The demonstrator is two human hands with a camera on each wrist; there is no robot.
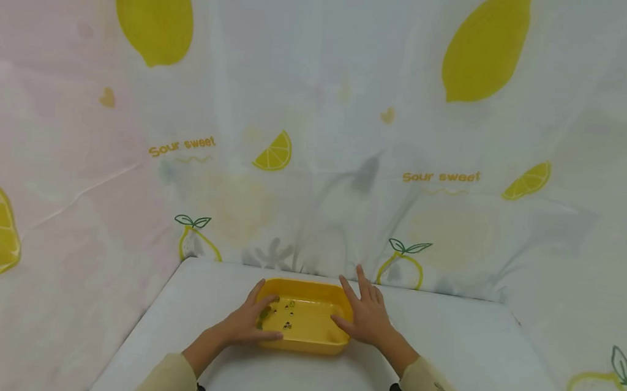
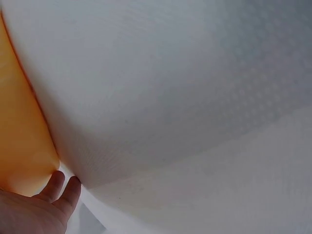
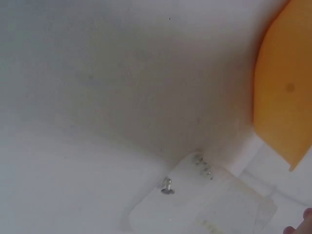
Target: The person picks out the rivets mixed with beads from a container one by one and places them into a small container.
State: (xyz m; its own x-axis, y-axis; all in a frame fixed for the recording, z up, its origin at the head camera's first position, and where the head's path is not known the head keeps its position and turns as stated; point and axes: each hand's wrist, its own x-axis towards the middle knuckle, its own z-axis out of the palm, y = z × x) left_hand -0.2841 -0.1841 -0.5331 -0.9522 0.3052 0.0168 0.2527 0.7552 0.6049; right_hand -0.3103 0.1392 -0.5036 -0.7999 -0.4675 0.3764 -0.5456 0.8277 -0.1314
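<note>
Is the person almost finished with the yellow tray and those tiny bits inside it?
Hard to say. Done: a few small dark bits already lie inside the yellow tray. In hand: the left hand grips the tray's left rim and the right hand rests open on its right side. The tray sits on the white table, not lifted yet.

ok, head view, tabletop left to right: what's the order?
left hand gripping the tray's left end → yellow tray with small dark bits inside → right hand at its right end, fingers straight → bare white table.
</note>
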